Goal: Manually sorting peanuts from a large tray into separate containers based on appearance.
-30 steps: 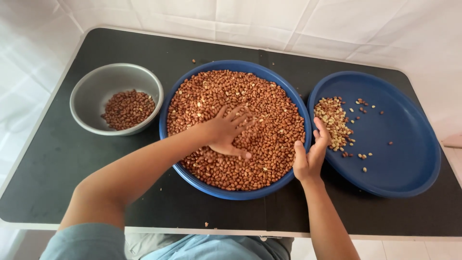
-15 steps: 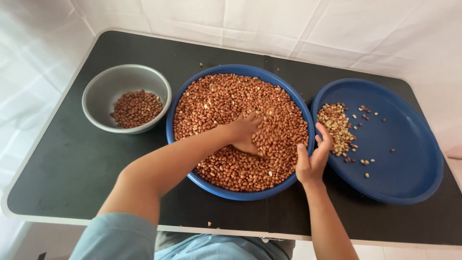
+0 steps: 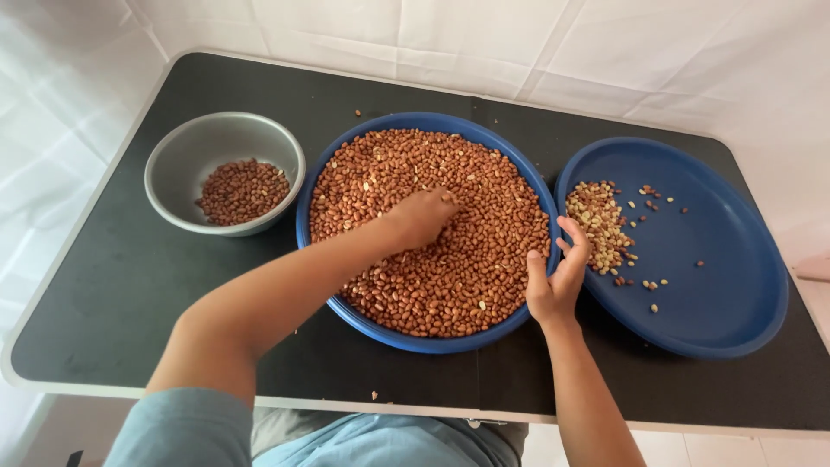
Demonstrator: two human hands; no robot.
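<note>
A black folding table (image 3: 112, 285) with a pale edge and a seam down its middle stood against white cloth (image 3: 484, 43) that hung in creases behind it and fell away on the left. Three dishes sat in a row on it. On the left was a grey metal bowl (image 3: 186, 147) holding a small heap of red-brown peanuts (image 3: 243, 189). In the middle was a wide blue basin (image 3: 415, 339) filled nearly to its rim with peanuts in their red skins (image 3: 450, 268). On the right was a shallow blue tray (image 3: 735, 277) with a patch of paler, skinned nuts (image 3: 596, 220) near its left side and a few scattered loose.

The left hand (image 3: 422, 216) reached across into the middle of the basin, its fingers curled down into the heap; whether they pinched any nuts could not be told. The right hand (image 3: 558, 277) rested at the basin's right rim, just beside the tray, fingers loosely spread and half open, gripping nothing visible. A few stray nuts lay on the table.
</note>
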